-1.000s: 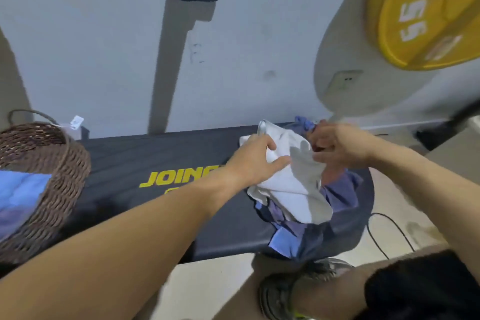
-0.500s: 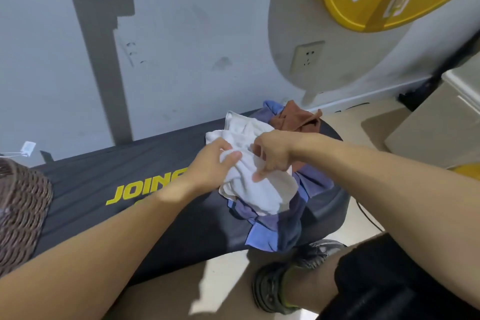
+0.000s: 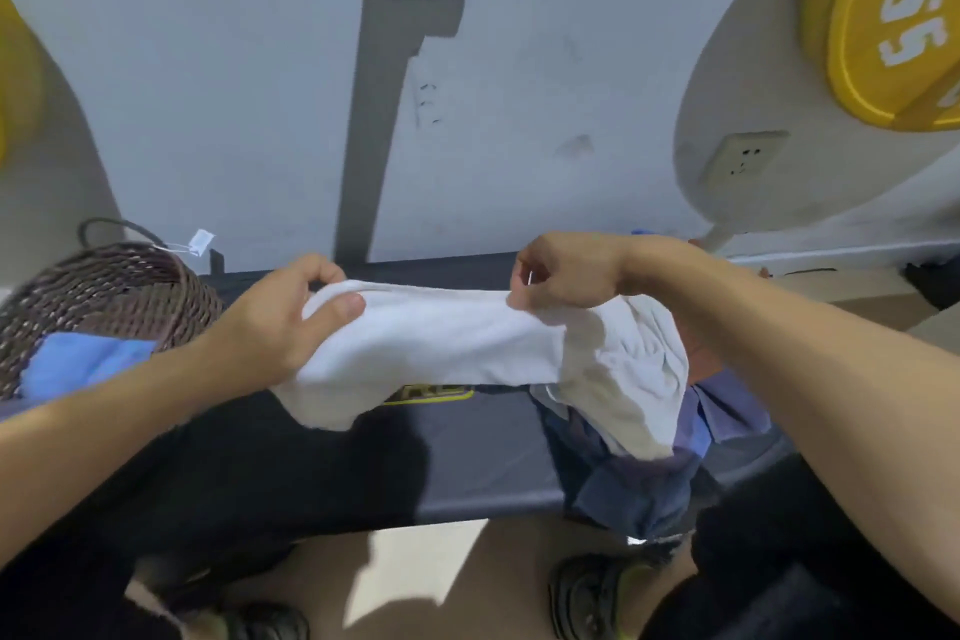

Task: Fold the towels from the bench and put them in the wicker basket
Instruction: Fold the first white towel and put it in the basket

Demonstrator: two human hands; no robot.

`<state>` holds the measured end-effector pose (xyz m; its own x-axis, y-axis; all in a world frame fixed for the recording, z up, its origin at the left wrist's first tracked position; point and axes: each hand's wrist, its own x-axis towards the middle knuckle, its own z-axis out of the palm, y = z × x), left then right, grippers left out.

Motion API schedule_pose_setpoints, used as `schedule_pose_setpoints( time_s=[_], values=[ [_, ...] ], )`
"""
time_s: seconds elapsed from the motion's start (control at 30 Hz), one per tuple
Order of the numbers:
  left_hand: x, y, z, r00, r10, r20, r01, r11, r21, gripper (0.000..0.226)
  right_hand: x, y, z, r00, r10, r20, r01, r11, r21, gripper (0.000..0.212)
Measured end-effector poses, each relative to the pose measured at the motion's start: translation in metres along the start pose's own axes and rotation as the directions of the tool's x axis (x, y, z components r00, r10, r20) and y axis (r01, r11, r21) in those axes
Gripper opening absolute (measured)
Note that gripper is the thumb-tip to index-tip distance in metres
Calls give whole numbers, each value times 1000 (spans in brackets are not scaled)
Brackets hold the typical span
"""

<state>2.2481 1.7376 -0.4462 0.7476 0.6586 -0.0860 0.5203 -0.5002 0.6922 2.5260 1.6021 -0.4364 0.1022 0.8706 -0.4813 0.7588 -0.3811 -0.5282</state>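
Above the bench: we hold the white towel (image 3: 457,343) stretched between both hands over the bench (image 3: 483,457)
Left hand: our left hand (image 3: 280,322) grips one end, thumb pressed on top and fingers curled behind the cloth
Right hand: our right hand (image 3: 563,270) pinches the top edge further along, fingers curled round a bunch of it
Slack: past the right hand the towel hangs crumpled onto the pile (image 3: 639,489) of blue cloths at the bench's right end
Feel: we judge it light, soft and limp; it sags between the grips and will not keep a shape by itself
Hold: we think the corners of the top edge are the best places to take it, so that it hangs flat for a fold
Basket: the basket (image 3: 109,286) sits at the bench's left end with a blue towel (image 3: 83,364) already inside
Risk: the trailing end may drag the pile along
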Motion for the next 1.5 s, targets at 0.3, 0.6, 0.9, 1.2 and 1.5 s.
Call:
schedule_pose_setpoints(
  time_s=[0.3,0.6,0.9,1.2,1.5],
  values=[
    [3,-16,-36,941,-76,331,105,992,-70,29,34,-79,28,959,-175,-223,189,981,43,15],
    [3,-76,-81,891,-131,435,57,982,179,6,49,-77,18,955,-197,-222,215,975,60,22],
    [-1,-74,-105,940,-148,307,126,988,91,30,42,-34,11,980,-46,194,89,971,-223,22],
    [-1,-62,-51,972,-92,217,-18,888,460,86,43,-73,43,945,-321,-66,312,943,-117,32],
    [-11,0,-9,994,100,39,-89,970,-226,40,32,-102,55,918,-381,-114,393,823,410,42]
  ],
)
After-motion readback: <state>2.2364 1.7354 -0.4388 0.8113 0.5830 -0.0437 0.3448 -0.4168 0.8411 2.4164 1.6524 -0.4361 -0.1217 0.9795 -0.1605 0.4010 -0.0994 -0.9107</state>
